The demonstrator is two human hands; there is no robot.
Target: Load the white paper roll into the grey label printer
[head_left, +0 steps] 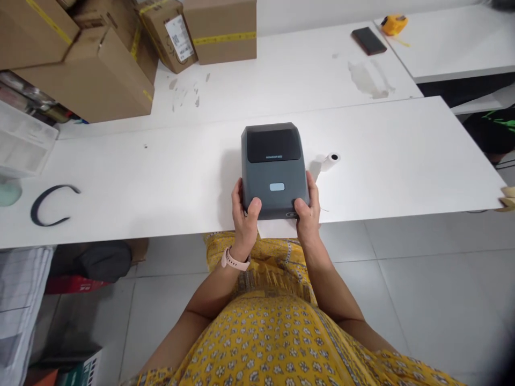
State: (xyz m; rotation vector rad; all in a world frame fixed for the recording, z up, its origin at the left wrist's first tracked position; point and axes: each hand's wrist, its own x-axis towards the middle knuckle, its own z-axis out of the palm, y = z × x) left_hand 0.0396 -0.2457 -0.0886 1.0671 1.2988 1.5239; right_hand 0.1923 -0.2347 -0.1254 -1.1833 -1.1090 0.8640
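A dark grey label printer [276, 174] with a black window on its lid and a pale blue button is at the table's front edge. My left hand [246, 214] grips its left side, the thumb lying on the top near the front corner. On the opposite side my right hand [308, 210] holds it the same way. A sheet of white paper hangs below the printer's front. Just right of the printer lies a small white paper roll [331, 161] with a dark core. Whether the printer rests on the table or is slightly raised, I cannot tell.
Cardboard boxes [120, 69] are stacked at the back left. A dark headband-like loop [40, 206] and a clear plastic container [24, 145] sit at the left. Toward the back right are a phone [369, 41] and a yellow tape measure [393, 24].
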